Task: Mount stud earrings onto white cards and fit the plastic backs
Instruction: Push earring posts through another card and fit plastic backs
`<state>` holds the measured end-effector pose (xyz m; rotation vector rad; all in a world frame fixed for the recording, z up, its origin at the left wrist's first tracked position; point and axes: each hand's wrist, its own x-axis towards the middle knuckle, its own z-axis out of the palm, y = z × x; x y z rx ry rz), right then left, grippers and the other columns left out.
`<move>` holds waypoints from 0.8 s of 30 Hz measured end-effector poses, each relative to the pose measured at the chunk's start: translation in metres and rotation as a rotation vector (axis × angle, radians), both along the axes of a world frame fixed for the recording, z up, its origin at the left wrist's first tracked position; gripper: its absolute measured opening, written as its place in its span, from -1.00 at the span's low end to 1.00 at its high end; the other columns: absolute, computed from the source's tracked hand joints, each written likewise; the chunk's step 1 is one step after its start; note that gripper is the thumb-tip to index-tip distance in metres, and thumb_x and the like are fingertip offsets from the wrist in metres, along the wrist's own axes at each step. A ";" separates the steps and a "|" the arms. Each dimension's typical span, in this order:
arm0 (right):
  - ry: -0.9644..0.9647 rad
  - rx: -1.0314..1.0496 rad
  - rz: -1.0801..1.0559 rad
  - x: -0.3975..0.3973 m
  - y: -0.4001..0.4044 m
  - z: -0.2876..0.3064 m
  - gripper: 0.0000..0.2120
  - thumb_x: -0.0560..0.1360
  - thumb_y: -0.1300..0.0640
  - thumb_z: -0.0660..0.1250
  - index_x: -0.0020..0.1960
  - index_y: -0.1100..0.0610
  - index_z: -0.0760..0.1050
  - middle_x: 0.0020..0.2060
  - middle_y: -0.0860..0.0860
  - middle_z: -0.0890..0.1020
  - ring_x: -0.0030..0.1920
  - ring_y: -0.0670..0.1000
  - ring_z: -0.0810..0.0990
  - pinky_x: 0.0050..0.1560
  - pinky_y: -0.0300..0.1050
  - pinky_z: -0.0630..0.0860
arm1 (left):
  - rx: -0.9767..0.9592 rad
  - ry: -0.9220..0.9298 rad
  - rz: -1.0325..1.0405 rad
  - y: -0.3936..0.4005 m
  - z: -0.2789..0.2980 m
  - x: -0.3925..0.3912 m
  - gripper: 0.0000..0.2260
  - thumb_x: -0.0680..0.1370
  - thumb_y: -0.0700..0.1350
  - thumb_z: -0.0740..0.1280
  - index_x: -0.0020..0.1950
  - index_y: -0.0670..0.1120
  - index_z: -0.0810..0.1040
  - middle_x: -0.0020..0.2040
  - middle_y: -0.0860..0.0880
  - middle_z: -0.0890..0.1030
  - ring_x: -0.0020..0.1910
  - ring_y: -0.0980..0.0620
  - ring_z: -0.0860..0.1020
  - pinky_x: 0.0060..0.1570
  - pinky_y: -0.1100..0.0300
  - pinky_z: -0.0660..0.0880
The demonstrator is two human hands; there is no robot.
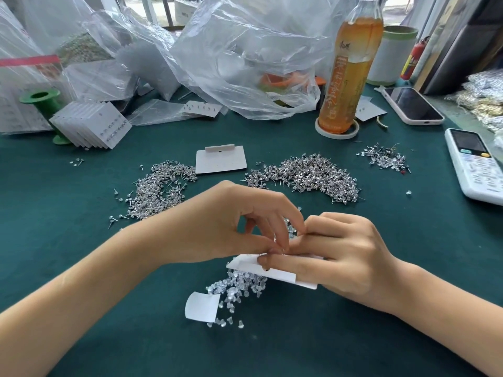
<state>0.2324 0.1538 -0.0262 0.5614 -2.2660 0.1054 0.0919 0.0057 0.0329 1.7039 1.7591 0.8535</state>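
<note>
the right hand gripped a small white paper card near the front middle of the dark green cloth-covered bench, thumb laid across the card's top. the left hand met it from above, thumb and forefinger pinched together at the card's upper edge; whatever they pinched was too small to tell. just under the card lay a scatter of clear plastic earring backs, touching a curled white paper scrap. toward the bench's middle, two heaps of silver stud earrings flanked a blank white hang-tab card. a fanned stack of filled white cards sat near the left edge, and a tall amber drink bottle stood toward the back.
</note>
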 end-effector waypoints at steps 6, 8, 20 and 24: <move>-0.035 -0.050 -0.007 -0.003 0.001 0.000 -0.83 0.50 0.27 0.36 0.01 0.09 0.67 -0.34 -0.01 0.62 -0.33 0.09 0.50 -0.33 -0.13 0.47 | -0.005 -0.045 0.055 0.000 -0.001 -0.003 -0.69 0.45 -0.34 0.42 0.07 0.02 0.57 -0.17 0.16 0.67 -0.16 0.09 0.64 -0.18 0.01 0.49; -0.063 -0.044 -0.006 -0.004 0.001 0.000 -0.85 0.53 0.19 0.35 0.03 0.09 0.67 -0.31 -0.02 0.63 -0.29 0.10 0.53 -0.21 -0.16 0.51 | -0.019 -0.062 0.069 0.000 -0.001 -0.005 -0.69 0.45 -0.34 0.42 0.06 0.02 0.58 -0.17 0.14 0.68 -0.16 0.07 0.64 -0.17 0.03 0.50; -0.035 -0.196 0.062 -0.003 0.005 0.000 -0.89 0.59 0.22 0.21 0.07 0.10 0.49 -0.13 -0.02 0.69 -0.21 0.08 0.50 -0.17 -0.16 0.51 | 0.037 -0.239 0.111 -0.003 0.004 -0.006 -0.75 0.43 -0.22 0.45 0.10 -0.10 0.59 -0.17 0.02 0.68 -0.19 -0.01 0.65 -0.08 0.13 0.58; 0.011 -0.099 0.034 -0.003 0.002 0.000 -0.91 0.61 0.20 0.22 0.03 0.12 0.51 -0.14 -0.01 0.69 -0.20 0.05 0.51 -0.19 -0.19 0.49 | 0.033 -0.232 0.138 -0.002 0.002 -0.004 -0.76 0.43 -0.19 0.47 0.08 -0.04 0.59 -0.18 0.03 0.68 -0.20 -0.03 0.65 -0.09 -0.05 0.57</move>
